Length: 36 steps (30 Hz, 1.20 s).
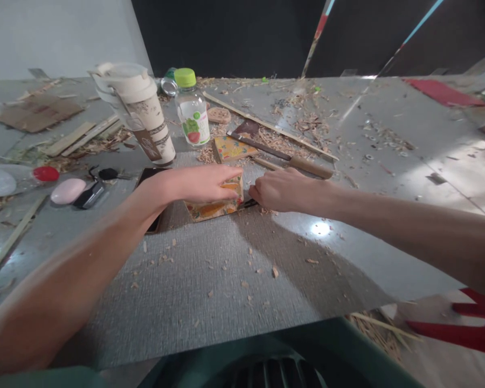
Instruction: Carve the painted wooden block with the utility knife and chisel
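Note:
My left hand (208, 183) is clamped over a block with an orange and yellow floral pattern (212, 210), its thumb and fingers at the right end. Close beside that end, my right hand (275, 189) is closed around a thin dark tool (249, 203). Only the tool's dark tip shows, at the block's right edge; the rest is hidden in the fist. Behind my hands lie a second patterned block (231, 149) and a file with a wooden handle (310, 167). A dark phone (154, 225) lies partly under my left wrist.
A tall cream tumbler (151, 121) and a green-capped bottle (192, 116) stand behind my left arm. Farther left are a red-capped bottle (16, 179) and a pink rounded object (68, 191). A long wooden strip (270, 128) and wood shavings (313, 124) lie toward the back.

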Available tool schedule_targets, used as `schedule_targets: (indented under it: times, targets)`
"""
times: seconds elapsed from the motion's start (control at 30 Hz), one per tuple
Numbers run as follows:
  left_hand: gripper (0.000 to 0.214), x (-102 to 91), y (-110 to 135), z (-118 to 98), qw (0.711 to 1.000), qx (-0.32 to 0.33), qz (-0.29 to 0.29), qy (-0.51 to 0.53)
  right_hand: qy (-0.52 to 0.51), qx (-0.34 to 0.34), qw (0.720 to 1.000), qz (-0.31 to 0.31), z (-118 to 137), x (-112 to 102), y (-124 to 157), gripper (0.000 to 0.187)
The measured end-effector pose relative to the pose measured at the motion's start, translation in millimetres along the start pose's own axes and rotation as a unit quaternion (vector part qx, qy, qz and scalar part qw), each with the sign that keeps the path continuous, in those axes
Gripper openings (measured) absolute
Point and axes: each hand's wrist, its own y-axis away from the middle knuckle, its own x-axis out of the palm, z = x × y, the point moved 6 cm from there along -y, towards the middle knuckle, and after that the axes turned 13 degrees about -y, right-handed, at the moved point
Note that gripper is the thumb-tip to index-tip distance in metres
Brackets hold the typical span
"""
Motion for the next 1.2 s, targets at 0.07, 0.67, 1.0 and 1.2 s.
schedule_targets:
  times: [0.07,0.67,1.0,1.2]
  targets:
    - [0.045,0.3,0,0,1.000,-0.002,-0.002,0.001,-0.007,0.002,1.000,0.002,-2,1,-3,0.032]
    - [0.061,1.9,0,8,0.999,-0.019,0.010,0.024,-0.043,0.022,0.998,-0.040,-13,4,3,0.052]
    - [0.071,6.3,-3,15,0.999,-0.032,0.010,0.043,-0.057,0.050,0.993,-0.094,-12,13,7,0.056]
    - [0.066,7.7,-5,19,0.997,-0.027,0.022,0.064,-0.066,0.051,0.990,-0.116,-14,17,10,0.055]
